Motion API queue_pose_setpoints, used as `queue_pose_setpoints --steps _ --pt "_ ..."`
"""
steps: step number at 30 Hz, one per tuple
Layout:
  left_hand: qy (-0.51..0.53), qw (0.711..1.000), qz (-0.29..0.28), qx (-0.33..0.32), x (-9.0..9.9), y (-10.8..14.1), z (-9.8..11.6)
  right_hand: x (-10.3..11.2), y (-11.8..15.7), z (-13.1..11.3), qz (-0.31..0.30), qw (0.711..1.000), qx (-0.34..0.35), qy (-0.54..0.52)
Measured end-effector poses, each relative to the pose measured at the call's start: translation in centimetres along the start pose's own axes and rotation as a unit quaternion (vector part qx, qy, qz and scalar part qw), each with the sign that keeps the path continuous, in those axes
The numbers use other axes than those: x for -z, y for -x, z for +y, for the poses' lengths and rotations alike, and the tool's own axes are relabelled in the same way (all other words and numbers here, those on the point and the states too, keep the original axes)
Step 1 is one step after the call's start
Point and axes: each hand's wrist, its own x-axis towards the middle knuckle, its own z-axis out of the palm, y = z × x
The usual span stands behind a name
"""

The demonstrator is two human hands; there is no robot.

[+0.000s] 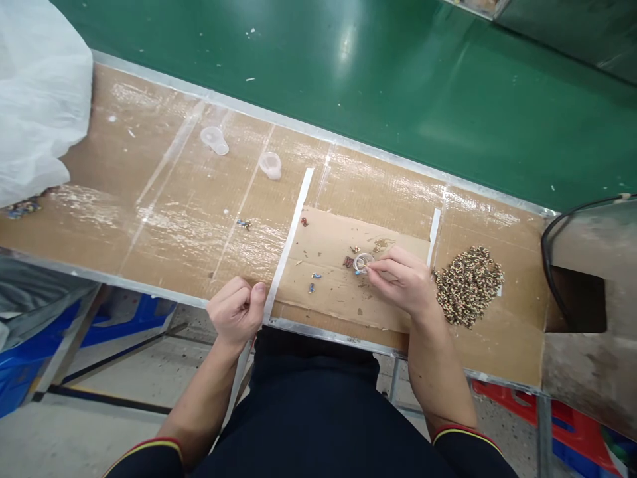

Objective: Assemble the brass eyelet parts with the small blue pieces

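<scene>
My right hand (401,280) pinches at the rim of a small clear round container (363,260) on a cardboard sheet (328,296); what lies between its fingertips is too small to make out. Beside the container sit dark red pieces (348,262). Two blue pieces (316,275) lie further left on the sheet, and another dark red piece (304,222) is near its upper left corner. My left hand (236,309) is curled closed at the table's front edge; whatever it holds, if anything, is hidden. A large heap of small brass-and-dark parts (469,287) lies right of my right hand.
Two clear plastic cups or lids (270,165) lie on the table's left half, with small blue pieces (243,224) nearer. A white bag (40,93) covers the far left. Behind runs a green surface (308,73). A black cable (546,255) curves by a metal box at right.
</scene>
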Motion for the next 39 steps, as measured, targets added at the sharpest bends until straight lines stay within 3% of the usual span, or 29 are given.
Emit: queue_pose_setpoints --steps 10,15,30,39 --pt "-0.002 1.000 -0.003 0.001 0.0 0.0 0.0 0.6 0.0 0.1 0.031 0.999 0.000 0.022" --pt "-0.006 1.000 -0.006 -0.006 0.0 0.1 -0.1 1.1 -0.1 0.1 0.006 1.000 0.002 0.011" --pt "-0.002 1.000 -0.007 -0.008 0.0 0.0 -0.1 0.2 0.4 0.5 -0.019 0.999 0.003 0.040" --pt "0.001 1.000 -0.005 -0.012 0.0 0.0 -0.1 0.1 -0.2 0.0 0.014 0.999 0.020 0.028"
